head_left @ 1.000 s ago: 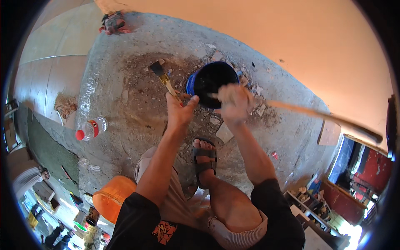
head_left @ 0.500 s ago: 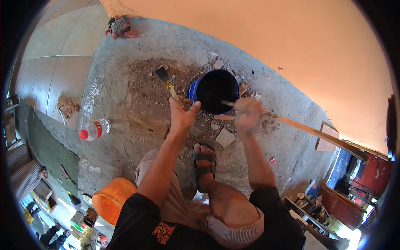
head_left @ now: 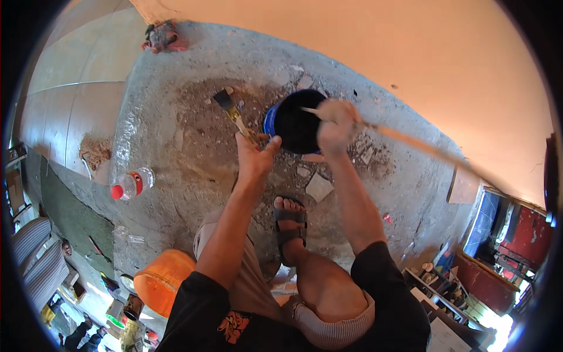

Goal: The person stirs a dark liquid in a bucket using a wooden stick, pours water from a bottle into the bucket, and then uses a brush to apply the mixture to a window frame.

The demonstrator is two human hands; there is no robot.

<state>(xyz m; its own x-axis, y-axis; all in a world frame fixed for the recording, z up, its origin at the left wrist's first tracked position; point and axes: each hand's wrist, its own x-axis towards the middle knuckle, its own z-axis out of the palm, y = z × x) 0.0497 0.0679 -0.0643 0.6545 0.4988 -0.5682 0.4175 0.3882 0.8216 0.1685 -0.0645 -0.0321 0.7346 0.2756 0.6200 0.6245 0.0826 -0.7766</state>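
left hand (head_left: pixel 255 158) just left of the blue bucket (head_left: pixel 270 121), fingers curled round a flat paintbrush (head_left: pixel 234 115); right hand (head_left: pixel 338 127) at the bucket's right rim, clenched round a long wooden stick (head_left: pixel 410 142); red-capped plastic bottle (head_left: pixel 138 182) lying well left of the bucket.

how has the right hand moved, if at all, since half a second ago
Yes: the right hand has shifted up the picture, farther from the pale tile piece.

Room lies between bottle (head_left: pixel 132 183) and brush (head_left: pixel 234 114); right of the bucket (head_left: pixel 270 120), the stick (head_left: pixel 411 143) obstructs
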